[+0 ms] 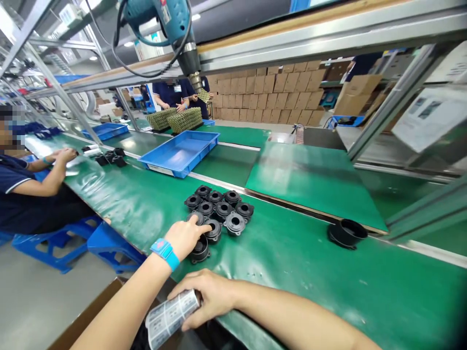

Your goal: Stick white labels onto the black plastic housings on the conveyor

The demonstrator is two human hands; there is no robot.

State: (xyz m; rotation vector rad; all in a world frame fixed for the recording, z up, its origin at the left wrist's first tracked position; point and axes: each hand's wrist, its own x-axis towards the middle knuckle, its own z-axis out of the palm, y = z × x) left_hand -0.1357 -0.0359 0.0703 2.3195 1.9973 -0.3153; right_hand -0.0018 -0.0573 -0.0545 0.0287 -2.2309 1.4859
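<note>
Green matting [284, 272] covers the bench; clock nos. = whole view. At 9, a co-worker [14, 194] in navy sits w/ hands together at the bench edge; blue stool [115, 248] at 8. A bunch of black cups [109, 158] is also nr 9, right of co-worker. At 7, low down, a label roll [170, 318], silvery-white w/ grey print, tilted, is gripped by the R hand [211, 294] at 6-ish: fingers over the top, thumb below, pinching the roll's R end. Above, btwn 7 & 8, the L hand [184, 238], turquoise wrist strap [166, 253] on, is palm down; thumb & index spread, tips on two of the black round parts [223, 209]. These stand in a tight group, 7 to 6, centre holes up; one at the near end, beside the L hand, is an open cup. Blue tray [184, 151] at 10, drill [177, 24] hanging pt-down at 11. Stacked cartons [266, 92] at 1, far back. Green board [306, 180] at 3; lone black cup [348, 233] nr 4, open end up, well apart from the group.
</note>
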